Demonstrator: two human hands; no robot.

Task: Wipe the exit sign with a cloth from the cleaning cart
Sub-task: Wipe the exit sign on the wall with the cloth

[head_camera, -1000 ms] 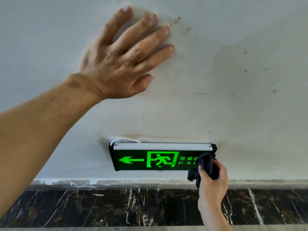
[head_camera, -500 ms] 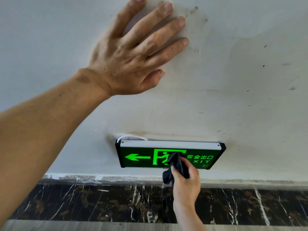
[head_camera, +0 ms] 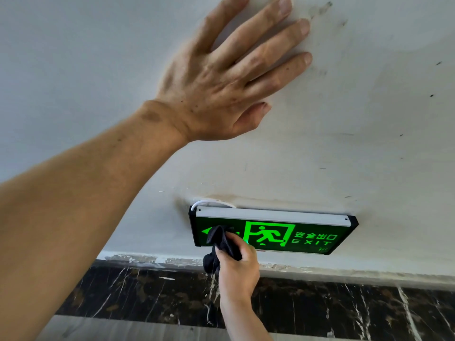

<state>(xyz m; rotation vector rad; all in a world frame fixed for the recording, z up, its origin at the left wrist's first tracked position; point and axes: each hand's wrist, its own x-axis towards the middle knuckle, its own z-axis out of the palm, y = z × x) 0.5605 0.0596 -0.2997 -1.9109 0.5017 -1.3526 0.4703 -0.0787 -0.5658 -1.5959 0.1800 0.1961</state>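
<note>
R grip point(head_camera: 237, 263) clamped on cloth point(head_camera: 221, 242) at exit sign point(head_camera: 270, 232) arrow end; L hand point(head_camera: 221, 89) flat, fingers spread, on wall point(head_camera: 344, 143)

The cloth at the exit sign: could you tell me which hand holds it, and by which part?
The right hand grips the dark cloth bunched at its middle; the left hand holds nothing.
</note>
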